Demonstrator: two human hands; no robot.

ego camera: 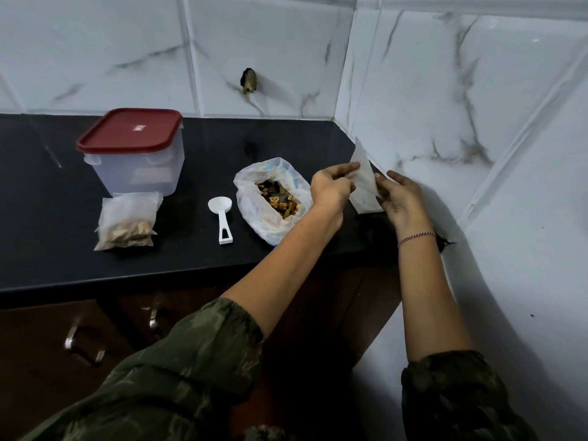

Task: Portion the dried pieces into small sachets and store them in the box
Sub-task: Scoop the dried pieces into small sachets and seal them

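White empty sachet [364, 189], just right of the bag [270, 230] of dried pieces [280, 200], is pinched by fingers of my left hand [329, 187] and right hand [401, 200]; pulling unevenly, I may tear it.

Both forearms reach forward, bare to the elbow, with olive patterned sleeves [203, 351] bunched behind them. The left hand [331, 186], knuckles up, curls fingers and thumb onto one edge of a white sachet [364, 186]. The right hand [402, 202], its back turned up, pinches the opposite edge. The fingertips of the two hands sit near each other, the sachet upright between them. A red thread bracelet [416, 237] circles the right wrist, well back from the fingers.
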